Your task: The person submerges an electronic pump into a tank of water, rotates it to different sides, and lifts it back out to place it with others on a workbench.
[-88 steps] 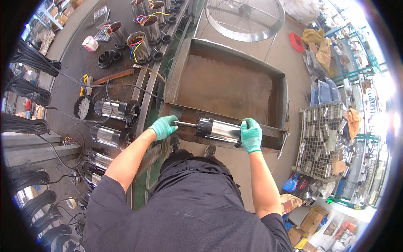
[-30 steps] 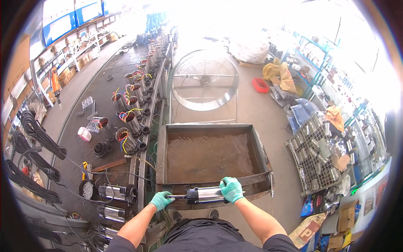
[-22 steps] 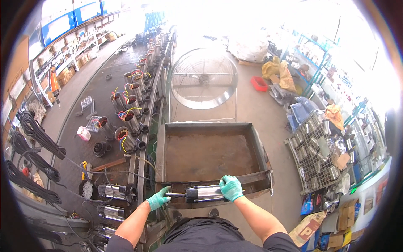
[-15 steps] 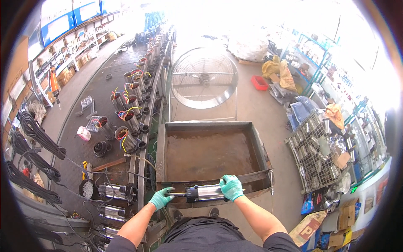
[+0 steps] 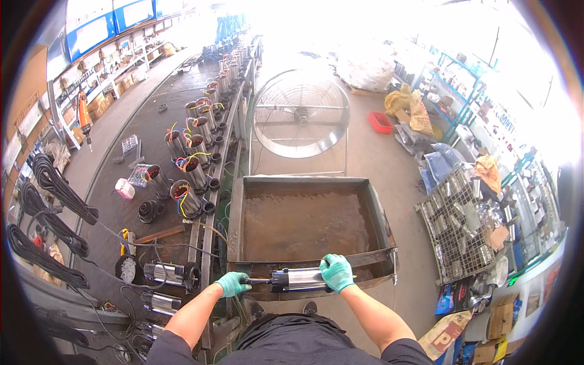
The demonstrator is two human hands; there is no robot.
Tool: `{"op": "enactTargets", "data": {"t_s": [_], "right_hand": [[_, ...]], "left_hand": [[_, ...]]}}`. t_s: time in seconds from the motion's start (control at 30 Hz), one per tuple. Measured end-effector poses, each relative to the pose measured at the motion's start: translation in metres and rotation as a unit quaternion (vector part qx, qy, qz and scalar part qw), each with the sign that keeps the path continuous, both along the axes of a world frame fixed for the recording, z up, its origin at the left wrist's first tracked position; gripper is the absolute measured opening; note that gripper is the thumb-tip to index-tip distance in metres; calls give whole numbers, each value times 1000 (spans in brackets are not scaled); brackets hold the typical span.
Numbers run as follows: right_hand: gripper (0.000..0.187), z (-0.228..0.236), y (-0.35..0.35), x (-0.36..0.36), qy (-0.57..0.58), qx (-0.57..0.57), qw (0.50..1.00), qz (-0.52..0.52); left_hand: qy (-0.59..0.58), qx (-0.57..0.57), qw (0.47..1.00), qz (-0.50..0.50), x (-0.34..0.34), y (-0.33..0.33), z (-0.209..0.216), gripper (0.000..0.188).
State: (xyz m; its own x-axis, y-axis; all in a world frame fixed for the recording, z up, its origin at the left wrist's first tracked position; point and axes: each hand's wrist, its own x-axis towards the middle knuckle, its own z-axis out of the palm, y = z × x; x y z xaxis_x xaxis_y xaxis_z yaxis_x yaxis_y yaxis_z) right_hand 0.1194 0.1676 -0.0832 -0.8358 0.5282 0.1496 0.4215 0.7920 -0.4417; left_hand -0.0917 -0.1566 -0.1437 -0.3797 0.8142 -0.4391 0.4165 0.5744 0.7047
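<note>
A silver cylindrical pump motor (image 5: 302, 278) with a black left end lies level across the near edge of a metal tank (image 5: 236, 222). From that black end a thin dark piece (image 5: 260, 281) sticks out; whether it is a cable or a rod is unclear. My left hand (image 5: 232, 283), in a green glove, has its fingers closed round the outer end of this piece. Also gloved in green, my right hand (image 5: 336, 272) grips the right part of the silver body from above. Brownish liquid (image 5: 307, 222) lies in the tank.
Left of the tank, a long dark workbench (image 5: 131, 201) carries rows of open motor housings (image 5: 193, 173) with coloured wires. Finished-looking motors (image 5: 164, 274) lie at its near end. Beyond the tank stands a large round fan (image 5: 301, 115). A wire-mesh crate (image 5: 459, 225) stands to the right.
My left hand has closed more tightly round the thin dark piece and its fingers are less spread. The motor and my right hand have hardly shifted; the view has turned slightly.
</note>
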Motion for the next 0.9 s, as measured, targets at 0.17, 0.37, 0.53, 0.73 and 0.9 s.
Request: {"op": "enactTargets", "data": {"t_s": [0.17, 0.37, 0.53, 0.73, 0.9], "right_hand": [[17, 1, 2, 1, -16, -20, 1000, -8], [17, 4, -1, -1, -21, -16, 1000, 1], [19, 1, 1, 1, -20, -17, 1000, -6], [20, 2, 0, 1, -21, -17, 1000, -2], [19, 3, 0, 2, -18, -16, 1000, 7]], "left_hand": [[-15, 32, 993, 117, 16, 5, 0, 33], [-471, 149, 828, 265, 11, -18, -30, 61], [-37, 29, 990, 133, 17, -4, -14, 45], [268, -88, 959, 29, 14, 4, 7, 49], [-370, -154, 848, 346, -4, 17, 22, 51]]}}
